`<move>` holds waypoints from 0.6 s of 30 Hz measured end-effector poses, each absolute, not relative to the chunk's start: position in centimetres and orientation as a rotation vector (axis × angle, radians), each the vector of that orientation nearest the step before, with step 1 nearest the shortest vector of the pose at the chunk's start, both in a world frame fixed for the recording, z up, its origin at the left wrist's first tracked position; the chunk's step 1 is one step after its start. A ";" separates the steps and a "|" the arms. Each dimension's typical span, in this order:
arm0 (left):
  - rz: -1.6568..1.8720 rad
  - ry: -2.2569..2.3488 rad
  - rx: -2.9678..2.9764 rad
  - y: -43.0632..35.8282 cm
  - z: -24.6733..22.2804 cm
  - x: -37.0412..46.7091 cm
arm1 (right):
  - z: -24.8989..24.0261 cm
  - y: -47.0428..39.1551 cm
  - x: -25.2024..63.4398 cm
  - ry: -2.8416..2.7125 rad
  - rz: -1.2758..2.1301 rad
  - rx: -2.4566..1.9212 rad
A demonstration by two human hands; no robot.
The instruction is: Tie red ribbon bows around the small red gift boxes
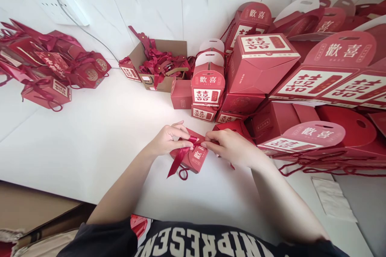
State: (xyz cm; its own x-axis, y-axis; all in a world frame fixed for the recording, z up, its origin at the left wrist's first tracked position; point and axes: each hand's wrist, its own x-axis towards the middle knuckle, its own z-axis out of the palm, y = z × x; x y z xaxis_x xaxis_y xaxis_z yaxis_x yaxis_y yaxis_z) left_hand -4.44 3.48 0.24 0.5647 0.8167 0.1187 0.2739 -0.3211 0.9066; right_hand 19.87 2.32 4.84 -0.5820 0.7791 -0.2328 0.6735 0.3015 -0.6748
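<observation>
A small red gift box (197, 161) with pale printed characters lies on the white table in front of me. A dark red satin ribbon (180, 160) crosses its top, one tail hanging over the near left side beside a thin cord loop. My left hand (173, 138) pinches the ribbon from the left, fingers over the box. From the right, my right hand (227, 145) pinches the ribbon near its middle, thumb and forefinger together. The two hands' fingertips are close together over the box, and the ribbon's knot is partly hidden between them.
A cardboard box (164, 84) of loose ribbons stands by the tiled wall. Stacked red gift boxes (262, 64) crowd the right side. Ribboned boxes (50, 94) pile up at the far left. A folded white tissue (333, 198) lies near the right edge.
</observation>
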 end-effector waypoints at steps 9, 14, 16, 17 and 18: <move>0.603 0.959 1.839 3.6 0.6 -4.7 | 4.3 3.3 21.1 -1.939 1.920 -0.776; 0.554 0.937 1.828 3.4 1.1 -4.7 | 3.1 3.1 19.9 -2.002 1.770 -0.789; 0.555 0.931 1.826 3.4 1.3 -4.6 | 2.8 3.0 19.4 -2.072 1.680 -0.806; 0.552 0.929 1.827 3.3 1.4 -4.6 | 2.8 2.9 19.2 -2.105 1.634 -0.812; 0.548 0.927 1.830 3.3 1.5 -4.6 | 2.7 2.8 19.0 -2.138 1.584 -0.818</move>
